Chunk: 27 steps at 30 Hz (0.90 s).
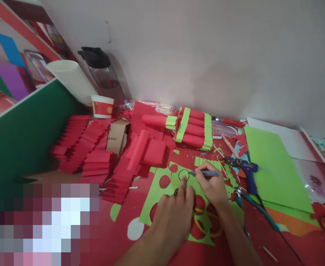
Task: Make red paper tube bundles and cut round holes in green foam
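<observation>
while the left hand point(176, 214) presses flat, fingers spread, on the green paper sheet point(162, 199), right hand point(212, 184) pinches a pen point(205, 173), tip on a drawn circle point(183, 174).

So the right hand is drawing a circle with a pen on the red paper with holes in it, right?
Not quite. The head view shows the right hand holding the pen and drawing a circle on green paper with holes, not red. Red shows through the holes from beneath. The left hand presses the sheet down.
</observation>
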Each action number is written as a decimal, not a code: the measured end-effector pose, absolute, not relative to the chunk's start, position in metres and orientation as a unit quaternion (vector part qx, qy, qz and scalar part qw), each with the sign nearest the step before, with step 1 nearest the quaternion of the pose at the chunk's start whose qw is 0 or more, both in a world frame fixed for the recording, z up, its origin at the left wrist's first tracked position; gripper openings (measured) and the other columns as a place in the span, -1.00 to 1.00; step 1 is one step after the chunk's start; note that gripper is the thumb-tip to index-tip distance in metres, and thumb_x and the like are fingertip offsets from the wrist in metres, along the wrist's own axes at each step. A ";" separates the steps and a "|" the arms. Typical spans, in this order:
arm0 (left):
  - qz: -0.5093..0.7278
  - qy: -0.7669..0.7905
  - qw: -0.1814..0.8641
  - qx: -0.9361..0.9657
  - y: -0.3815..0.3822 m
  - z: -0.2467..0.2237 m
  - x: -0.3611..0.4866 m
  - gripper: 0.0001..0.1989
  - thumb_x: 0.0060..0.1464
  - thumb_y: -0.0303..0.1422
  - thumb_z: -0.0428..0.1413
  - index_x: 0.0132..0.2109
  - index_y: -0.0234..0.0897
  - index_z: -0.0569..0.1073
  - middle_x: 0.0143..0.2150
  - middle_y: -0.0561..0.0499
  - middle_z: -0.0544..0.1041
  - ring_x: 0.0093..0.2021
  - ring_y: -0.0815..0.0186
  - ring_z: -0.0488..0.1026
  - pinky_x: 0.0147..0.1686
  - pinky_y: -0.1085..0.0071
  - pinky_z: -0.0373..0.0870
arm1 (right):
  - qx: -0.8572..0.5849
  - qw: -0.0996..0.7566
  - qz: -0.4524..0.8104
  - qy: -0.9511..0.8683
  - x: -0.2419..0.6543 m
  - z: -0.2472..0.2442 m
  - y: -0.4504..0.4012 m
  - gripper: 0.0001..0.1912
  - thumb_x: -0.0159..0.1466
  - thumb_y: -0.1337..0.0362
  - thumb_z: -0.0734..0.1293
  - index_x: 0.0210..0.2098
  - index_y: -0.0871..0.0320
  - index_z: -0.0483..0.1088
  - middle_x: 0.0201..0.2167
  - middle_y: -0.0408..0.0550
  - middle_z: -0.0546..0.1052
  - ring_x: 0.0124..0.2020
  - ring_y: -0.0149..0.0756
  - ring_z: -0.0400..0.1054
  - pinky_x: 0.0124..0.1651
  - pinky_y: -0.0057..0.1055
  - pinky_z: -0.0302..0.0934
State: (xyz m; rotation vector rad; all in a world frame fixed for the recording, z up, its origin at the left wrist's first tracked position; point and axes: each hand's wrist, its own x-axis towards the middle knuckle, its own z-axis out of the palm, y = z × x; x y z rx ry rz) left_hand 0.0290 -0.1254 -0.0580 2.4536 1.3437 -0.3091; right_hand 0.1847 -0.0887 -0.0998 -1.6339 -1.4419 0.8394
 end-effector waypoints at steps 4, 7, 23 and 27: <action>-0.108 0.479 0.164 0.856 -0.124 -0.054 0.028 -0.67 0.17 -0.45 -0.02 0.08 -0.28 0.34 0.29 -0.38 0.30 -0.35 0.16 0.58 -0.42 0.30 0.46 | -0.637 0.429 0.342 -0.541 0.185 -0.097 -0.090 -0.77 0.26 0.12 0.30 -0.42 0.13 0.35 -0.64 -0.23 0.30 -0.63 -0.40 0.18 -0.57 -0.49 0.10; -0.102 0.487 0.166 0.852 -0.120 -0.050 0.026 -0.66 0.18 -0.47 -0.04 0.10 -0.27 0.32 0.18 -0.34 0.41 -0.35 0.16 0.58 -0.42 0.31 0.43 | -0.623 0.450 0.353 -0.534 0.186 -0.096 -0.090 -0.74 0.30 0.07 0.28 -0.28 0.14 0.42 -0.57 -0.18 0.39 -0.61 -0.39 0.23 -0.54 -0.48 0.18; -0.046 0.465 0.163 0.869 -0.057 -0.044 0.012 -0.76 0.17 -0.42 -0.04 -0.01 -0.19 0.31 -0.04 -0.08 0.45 -0.13 0.18 0.51 -0.26 0.37 0.34 | -0.582 0.466 0.342 -0.572 0.194 -0.097 -0.091 -0.69 0.32 0.05 0.22 -0.19 0.11 0.49 -0.41 -0.11 0.51 -0.52 -0.36 0.34 -0.49 -0.48 0.20; -0.079 0.453 0.170 0.871 -0.048 -0.044 0.021 -0.72 0.07 -0.49 -0.02 -0.06 -0.20 0.37 -0.06 -0.08 0.46 -0.21 0.20 0.51 -0.27 0.38 0.35 | -0.575 0.483 0.351 -0.560 0.196 -0.099 -0.090 -0.67 0.30 0.04 0.21 -0.17 0.11 0.48 -0.49 -0.16 0.47 -0.58 -0.37 0.31 -0.51 -0.48 0.18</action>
